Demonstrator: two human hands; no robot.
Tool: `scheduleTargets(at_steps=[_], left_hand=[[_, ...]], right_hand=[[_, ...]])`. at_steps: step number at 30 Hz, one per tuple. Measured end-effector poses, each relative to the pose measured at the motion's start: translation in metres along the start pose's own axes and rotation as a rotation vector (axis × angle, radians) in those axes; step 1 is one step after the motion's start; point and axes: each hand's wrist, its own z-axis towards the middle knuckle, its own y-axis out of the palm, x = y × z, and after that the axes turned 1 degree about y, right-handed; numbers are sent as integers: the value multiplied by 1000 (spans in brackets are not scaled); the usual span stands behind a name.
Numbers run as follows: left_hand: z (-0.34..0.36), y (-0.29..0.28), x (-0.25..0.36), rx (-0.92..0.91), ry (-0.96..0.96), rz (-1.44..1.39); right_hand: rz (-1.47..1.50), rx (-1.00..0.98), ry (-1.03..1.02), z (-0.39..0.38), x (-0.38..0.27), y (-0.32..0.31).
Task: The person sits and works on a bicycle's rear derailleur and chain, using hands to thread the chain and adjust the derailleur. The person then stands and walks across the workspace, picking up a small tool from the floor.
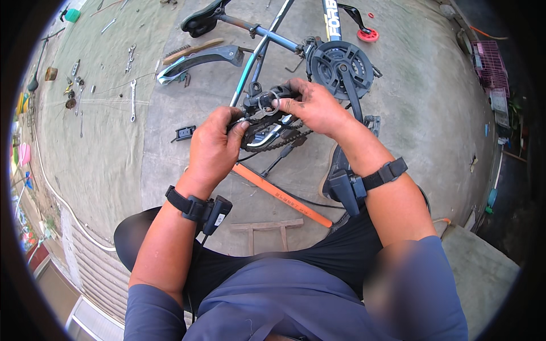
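A bicycle frame [248, 71] lies on the ground cloth in front of me, with its rear end between my hands. My left hand [213, 145] pinches the near left side of a black part that looks like a rear derailleur [257, 102]. From the right, my right hand [321, 108] is closed on the same part, thumb and fingers beside a thin grey ring [269, 111]. A dark chain [278, 146] hangs below both hands. The fingertips partly hide what they grip. Up and to the right is the black crankset [341, 71].
An orange-handled bar [281, 195] lies between my legs, near a small wooden frame [267, 226]. Leftward are a spanner [133, 101], a mudguard [199, 61], a wooden-backed brush [193, 50] and a loose pedal [183, 133]. A saddle [200, 21] lies far ahead, a pink crate [491, 65] far right.
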Motion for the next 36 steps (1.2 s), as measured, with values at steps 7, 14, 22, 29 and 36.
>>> scheduleTargets(at_steps=[7,14,22,29,36], left_hand=[[0,-1,0,10,41,59],[2,-2,3,-14,3,81],[2,-1,3,-34,-78,76],[-5,4,-1,27,4,91],[-7,8,-6,18,-54,-46]], right_hand=[[22,8,-13,1,-1,3],[-23,0,8,1,-2,2],[-8,-10,24,1,0,4],[486,-160,255,-11,-34,-5],[450,-220,147,-13,-25,-8]])
